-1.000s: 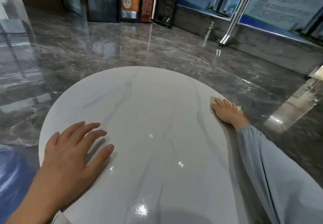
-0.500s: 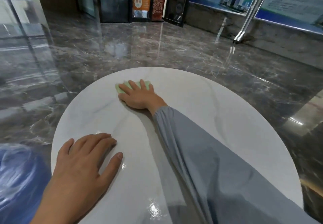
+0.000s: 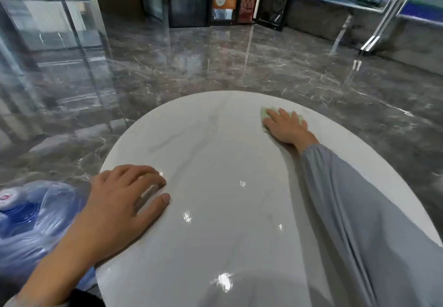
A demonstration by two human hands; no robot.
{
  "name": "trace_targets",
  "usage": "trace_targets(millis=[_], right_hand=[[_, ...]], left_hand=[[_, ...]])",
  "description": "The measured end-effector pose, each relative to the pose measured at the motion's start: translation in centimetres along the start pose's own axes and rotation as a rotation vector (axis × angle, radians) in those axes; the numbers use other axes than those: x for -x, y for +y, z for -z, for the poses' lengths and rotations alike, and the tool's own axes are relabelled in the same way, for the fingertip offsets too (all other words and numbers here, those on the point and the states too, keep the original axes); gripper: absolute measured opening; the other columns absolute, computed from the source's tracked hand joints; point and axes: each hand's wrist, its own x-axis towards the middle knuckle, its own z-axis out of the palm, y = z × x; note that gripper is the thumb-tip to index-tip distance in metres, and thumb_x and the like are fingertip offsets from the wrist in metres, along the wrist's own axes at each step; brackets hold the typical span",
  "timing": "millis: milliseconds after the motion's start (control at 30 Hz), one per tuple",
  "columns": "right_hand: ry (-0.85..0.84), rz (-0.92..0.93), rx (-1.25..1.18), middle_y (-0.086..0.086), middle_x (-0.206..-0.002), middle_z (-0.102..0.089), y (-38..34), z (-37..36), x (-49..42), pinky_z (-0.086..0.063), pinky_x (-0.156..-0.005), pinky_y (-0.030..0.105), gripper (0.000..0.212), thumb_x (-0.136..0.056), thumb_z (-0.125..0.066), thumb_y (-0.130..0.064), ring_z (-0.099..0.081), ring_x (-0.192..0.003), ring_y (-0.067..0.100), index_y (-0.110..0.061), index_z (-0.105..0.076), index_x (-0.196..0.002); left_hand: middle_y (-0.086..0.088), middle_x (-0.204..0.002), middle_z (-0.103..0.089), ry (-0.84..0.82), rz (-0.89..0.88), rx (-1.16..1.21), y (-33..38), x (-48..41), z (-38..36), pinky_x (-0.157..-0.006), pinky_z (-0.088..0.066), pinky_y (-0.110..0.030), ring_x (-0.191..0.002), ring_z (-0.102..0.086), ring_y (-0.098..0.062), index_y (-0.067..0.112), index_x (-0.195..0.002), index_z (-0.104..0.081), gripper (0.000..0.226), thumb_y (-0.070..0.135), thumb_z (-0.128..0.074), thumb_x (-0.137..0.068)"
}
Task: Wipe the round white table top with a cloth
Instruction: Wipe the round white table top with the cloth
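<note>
Shifting right across the table top [image 3: 215,162] — right hand [image 3: 286,126] flat on cloth [image 3: 264,113]

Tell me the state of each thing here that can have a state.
table top, glossy, with light glints.
cloth, lies on the far right part, under the right hand.
right hand, fingers straight, presses the cloth.
left hand, rests on the near left edge, holds nothing.
</note>
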Motion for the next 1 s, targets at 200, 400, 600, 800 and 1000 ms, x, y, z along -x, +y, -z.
trace_targets(millis=[200,400,600,800,1000], right_hand=[[0.049,-0.306,0.003,-0.011,-0.174,-0.003,12.3,2.5,-1.2,0.0,-0.123,0.063,0.065,-0.097,-0.023,-0.064,0.001,-0.159,0.035,-0.05,-0.015,-0.16],[0.002,-0.189,-0.011,-0.01,-0.174,0.004,4.9,2.1,-3.1,0.007,-0.122,0.065,0.064,-0.1,-0.024,-0.057,0.01,-0.159,0.037,-0.049,-0.01,-0.162],[-0.101,0.327,0.092,-0.011,-0.174,0.005,-15.7,-2.7,-2.6,0.011,-0.123,0.061,0.064,-0.101,-0.022,-0.061,0.011,-0.16,0.033,-0.051,-0.008,-0.163],[-0.178,0.667,0.139,-0.012,-0.174,-0.001,-27.2,-5.7,1.4,0.008,-0.123,0.06,0.061,-0.102,-0.023,-0.063,0.008,-0.16,0.029,-0.05,-0.017,-0.161],[-0.046,0.354,0.011,-0.014,-0.174,-0.006,-20.5,-3.0,-5.6,0.0,-0.124,0.059,0.065,-0.097,-0.022,-0.061,-0.003,-0.16,0.032,-0.049,-0.018,-0.161]], left_hand=[[0.033,-0.123,-0.056,0.046,0.011,0.027,-0.2,0.1,-0.6,-0.1,-0.04,-0.047,-0.118,-0.057,-0.009,0.05,-0.111,-0.065,0.033,0.07,-0.046,-0.093],[0.032,-0.126,-0.054,0.014,0.005,0.001,-0.2,-0.3,-0.6,-0.102,-0.039,-0.046,-0.12,-0.053,-0.009,0.052,-0.114,-0.06,0.031,0.071,-0.046,-0.093],[0.031,-0.127,-0.054,0.007,0.024,0.004,-0.2,-0.1,-0.6,-0.103,-0.039,-0.046,-0.121,-0.053,-0.007,0.051,-0.115,-0.061,0.03,0.068,-0.049,-0.093],[0.034,-0.129,-0.053,0.009,0.028,-0.007,-0.3,0.1,-0.6,-0.102,-0.039,-0.043,-0.122,-0.052,-0.005,0.051,-0.117,-0.061,0.031,0.066,-0.049,-0.093],[0.04,-0.13,-0.048,0.011,0.034,0.012,-0.2,0.0,-0.6,-0.106,-0.036,-0.041,-0.125,-0.047,0.002,0.054,-0.117,-0.059,0.028,0.066,-0.05,-0.094]])
